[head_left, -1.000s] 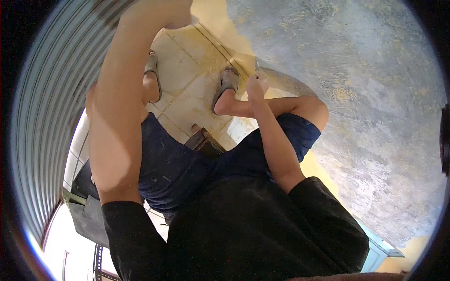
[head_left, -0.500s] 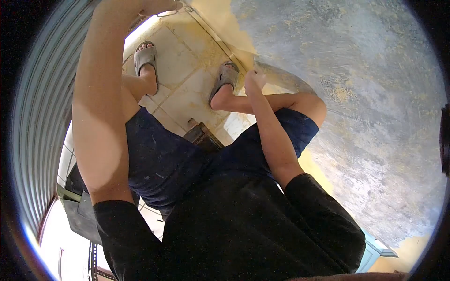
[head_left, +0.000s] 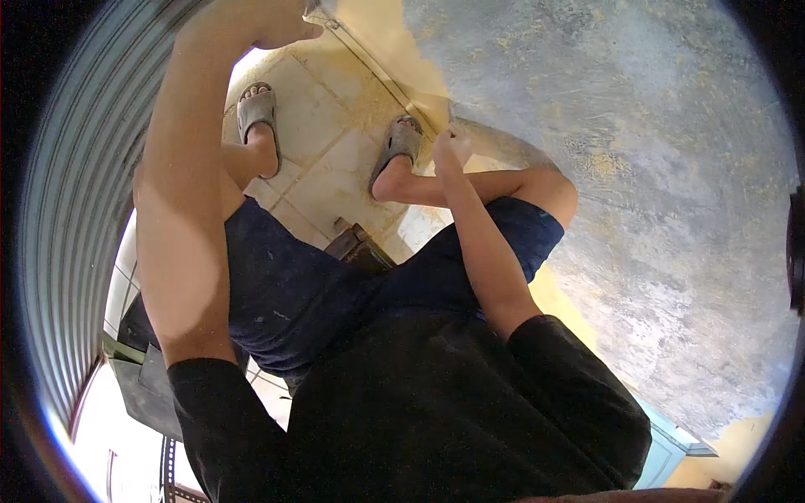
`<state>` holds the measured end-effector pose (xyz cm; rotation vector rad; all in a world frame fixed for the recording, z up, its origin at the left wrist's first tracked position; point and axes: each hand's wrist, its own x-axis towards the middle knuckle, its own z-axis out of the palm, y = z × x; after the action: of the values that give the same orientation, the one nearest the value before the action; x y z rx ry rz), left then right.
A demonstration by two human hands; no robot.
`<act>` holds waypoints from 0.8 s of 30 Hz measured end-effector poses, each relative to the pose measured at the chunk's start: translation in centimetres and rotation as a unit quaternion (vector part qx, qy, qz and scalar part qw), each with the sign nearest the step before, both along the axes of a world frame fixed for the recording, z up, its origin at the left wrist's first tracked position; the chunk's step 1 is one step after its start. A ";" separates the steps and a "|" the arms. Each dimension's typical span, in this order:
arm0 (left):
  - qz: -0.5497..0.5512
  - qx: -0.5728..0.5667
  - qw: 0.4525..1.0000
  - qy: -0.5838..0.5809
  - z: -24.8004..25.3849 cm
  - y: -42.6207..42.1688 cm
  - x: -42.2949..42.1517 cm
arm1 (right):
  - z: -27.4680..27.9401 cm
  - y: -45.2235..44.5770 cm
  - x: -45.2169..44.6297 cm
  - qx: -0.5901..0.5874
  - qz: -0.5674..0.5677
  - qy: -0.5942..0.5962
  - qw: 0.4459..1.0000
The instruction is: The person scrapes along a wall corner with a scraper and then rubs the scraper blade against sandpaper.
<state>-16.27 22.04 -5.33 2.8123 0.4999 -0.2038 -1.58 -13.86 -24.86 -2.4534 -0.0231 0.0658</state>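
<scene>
My left hand [head_left: 285, 27] reaches up to the top edge of the head view, close to the foot of the wall. Its thumb points right, while the other fingers are mostly cut off by the frame. A small greyish thing [head_left: 313, 6] shows just above the thumb, too little of it to name. My right hand [head_left: 453, 151] is closed in a fist beside the grey-blue patchy wall [head_left: 620, 168], above my bent leg. Whatever it may hold is hidden by the curled fingers.
My feet in grey sandals [head_left: 257, 111] rest on dusty floor tiles [head_left: 323, 172]. A dark wooden piece [head_left: 360, 249] sits between my legs. Corrugated metal [head_left: 67, 218] rises at left, with a dark green box-like object [head_left: 138, 386] below it. A light-blue panel [head_left: 662, 448] stands at lower right.
My left hand has dropped slightly lower in view, with its thumb now showing more clearly. My right fist has shifted a little left and down. The whole view has moved slightly.
</scene>
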 end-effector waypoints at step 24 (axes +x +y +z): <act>-0.001 -0.014 0.999 0.035 0.2 -0.3 -1.0 | -1.4 0.7 0.4 -0.035 0.015 -0.005 0.999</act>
<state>-17.30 21.76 -5.10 2.7872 0.5067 -0.3068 -1.14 -13.21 -26.22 -2.5229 -0.0619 0.0684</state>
